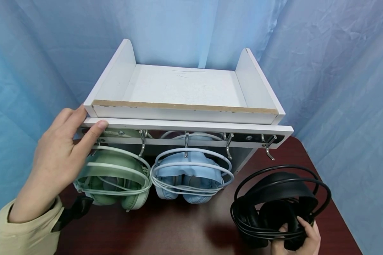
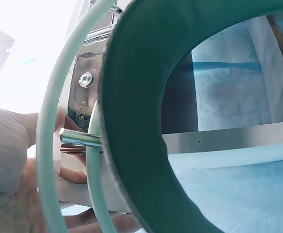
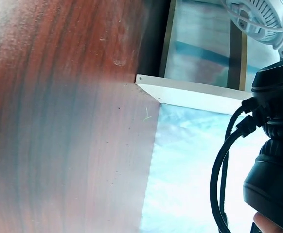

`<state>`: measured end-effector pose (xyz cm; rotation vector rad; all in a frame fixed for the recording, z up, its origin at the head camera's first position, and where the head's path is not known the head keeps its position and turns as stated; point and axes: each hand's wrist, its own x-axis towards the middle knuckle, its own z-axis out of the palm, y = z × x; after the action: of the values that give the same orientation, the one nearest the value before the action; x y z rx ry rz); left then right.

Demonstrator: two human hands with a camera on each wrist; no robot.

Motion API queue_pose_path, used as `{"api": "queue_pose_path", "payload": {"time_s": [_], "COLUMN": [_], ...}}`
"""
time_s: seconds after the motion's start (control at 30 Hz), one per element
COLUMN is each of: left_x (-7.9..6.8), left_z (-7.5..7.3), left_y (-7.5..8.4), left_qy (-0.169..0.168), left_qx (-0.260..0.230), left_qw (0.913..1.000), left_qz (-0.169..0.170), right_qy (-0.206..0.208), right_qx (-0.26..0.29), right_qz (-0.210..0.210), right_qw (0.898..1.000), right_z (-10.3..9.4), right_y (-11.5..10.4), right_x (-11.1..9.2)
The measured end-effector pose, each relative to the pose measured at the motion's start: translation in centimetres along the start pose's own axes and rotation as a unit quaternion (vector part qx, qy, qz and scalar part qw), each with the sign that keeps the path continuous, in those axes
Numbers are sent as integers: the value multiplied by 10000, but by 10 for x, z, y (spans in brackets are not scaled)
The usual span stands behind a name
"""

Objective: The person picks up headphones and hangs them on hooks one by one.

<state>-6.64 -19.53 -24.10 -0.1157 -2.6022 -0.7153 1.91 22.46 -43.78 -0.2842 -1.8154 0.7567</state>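
My left hand (image 1: 62,145) grips the left end of a white hook rack (image 1: 185,125), its thumb on the front board and its fingers round the side. Just below it, green headphones (image 1: 115,170) hang from a hook with their pale cable looped over them. Pale blue headphones (image 1: 189,169) hang from a middle hook. At the lower right, my right hand (image 1: 301,237) holds black over-ear headphones (image 1: 274,187) by an ear cup, above the table. Their coiled black cable (image 1: 258,232) rings the headband. The right wrist view shows the black ear cup (image 3: 277,189) at its right edge.
The right-end metal hook (image 1: 269,147) bears nothing and sticks out above the black headphones. Over the hook board sits a white tray-like shelf (image 1: 185,85) with raised sides. A dark red wooden table (image 1: 191,230) lies beneath, and blue cloth (image 1: 178,32) hangs behind.
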Motion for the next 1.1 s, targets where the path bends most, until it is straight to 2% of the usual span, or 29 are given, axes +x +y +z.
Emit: {"api": "queue_pose_path", "payload": {"time_s": [0.17,0.37,0.7,0.87,1.1], "left_x": [0,-1,0,0,0], "left_z": [-1,-1,-1,0,-1], "left_y": [-1,-1,1,2,2], "left_qy": [-40,-38,-33,-11,-1], "left_qx": [4,10,8,35,23], "left_qw": [10000,10000,10000,10000,10000], "left_qz": [-36,-28,-35,-24,-33], "right_qy": [49,-60,-13,-14,-345], "right_qx": [147,63,-6,-268,-600], "right_qz": [-110,-158,-207,-231,-207], "right_qw": [9998,9998,9998,9994,9974], "right_z": [1,1,4,6,5], "right_y": [-3,-7,-15,-18,-9], "right_x": [5,11,17,19,18]}}
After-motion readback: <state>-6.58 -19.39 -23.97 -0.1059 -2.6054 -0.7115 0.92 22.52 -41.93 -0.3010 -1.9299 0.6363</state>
